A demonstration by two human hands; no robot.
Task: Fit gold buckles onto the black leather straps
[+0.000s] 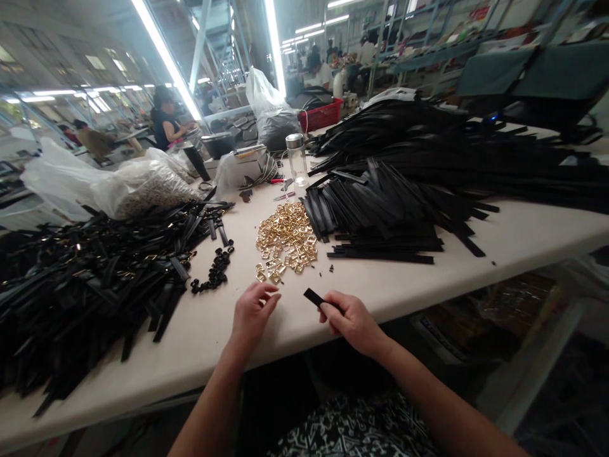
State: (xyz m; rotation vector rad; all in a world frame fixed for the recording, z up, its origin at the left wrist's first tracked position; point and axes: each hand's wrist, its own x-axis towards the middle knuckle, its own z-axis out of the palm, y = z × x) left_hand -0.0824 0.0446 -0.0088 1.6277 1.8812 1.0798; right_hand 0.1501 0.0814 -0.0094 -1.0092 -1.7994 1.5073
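My right hand (pixel 354 320) grips a short black strap (pixel 313 296) between thumb and fingers, its flat end sticking out to the left above the table edge. Across from it, my left hand (pixel 254 311) is bent with thumb and fingertips slightly apart, and nothing shows in it. Just beyond the left fingers lies a heap of gold metal buckles (pixel 287 235). A cluster of small black loops (pixel 216 271) sits to the left of the buckles. Flat black straps (pixel 371 203) are stacked to the right of the gold heap.
A large pile of black straps with gold buckles (pixel 95 273) covers the table's left side. Longer black strips (pixel 428 139) lie at the back right. A glass bottle (pixel 297 162) stands behind the buckles, near filled plastic bags (pixel 271 111) and a red basket (pixel 323 115).
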